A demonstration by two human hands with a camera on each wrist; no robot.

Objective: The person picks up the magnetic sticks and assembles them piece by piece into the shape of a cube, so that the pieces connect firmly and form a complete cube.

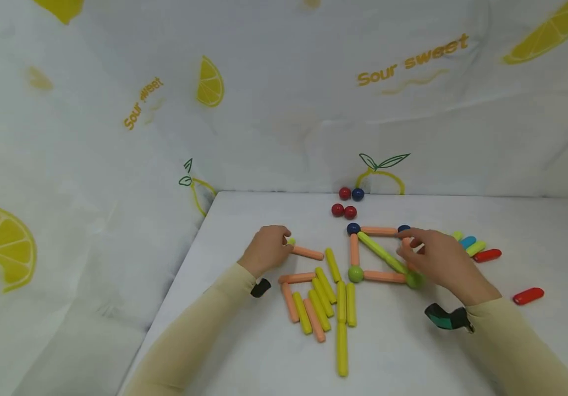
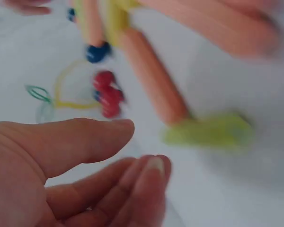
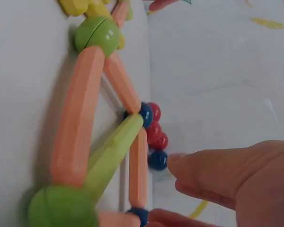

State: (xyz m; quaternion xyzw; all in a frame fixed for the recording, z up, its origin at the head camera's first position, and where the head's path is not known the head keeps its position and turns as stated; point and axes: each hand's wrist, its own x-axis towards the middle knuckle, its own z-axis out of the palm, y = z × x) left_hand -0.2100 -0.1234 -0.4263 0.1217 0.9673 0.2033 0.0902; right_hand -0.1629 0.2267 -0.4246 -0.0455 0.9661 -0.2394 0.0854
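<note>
My left hand is above the left side of the table, thumb and fingers apart and holding nothing. Just beyond its fingertips lies a blurred yellow-green piece, by the end of an orange stick. Over the right side of a square frame of orange sticks is my right hand, its thumb and fingers parted with nothing gripped. The frame has dark blue balls at its far corners and green balls at its near ones. A yellow-green diagonal crosses it. My right fingers partly hide the right side.
Several yellow sticks and orange sticks lie between the hands. Red balls and a blue ball sit at the back. Red sticks, a blue stick and yellow-green sticks lie right. A printed cloth hangs behind.
</note>
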